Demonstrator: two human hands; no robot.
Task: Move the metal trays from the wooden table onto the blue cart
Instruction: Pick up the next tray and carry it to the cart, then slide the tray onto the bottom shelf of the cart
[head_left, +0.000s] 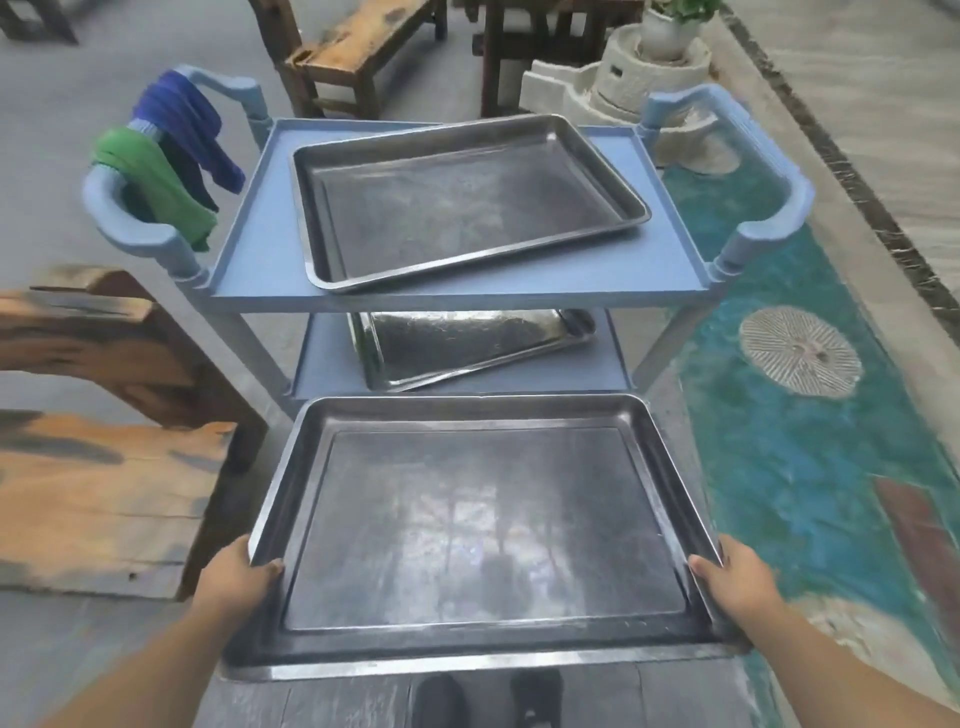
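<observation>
Metal trays are mostly across: right of the wooden table (98, 493), your left hand (236, 577) and right hand (737, 582) grip the third tray's (483, 525) sides, near the blue cart (249, 265), where an upper tray (457, 208) and a lower tray (467, 348) already rest.
</observation>
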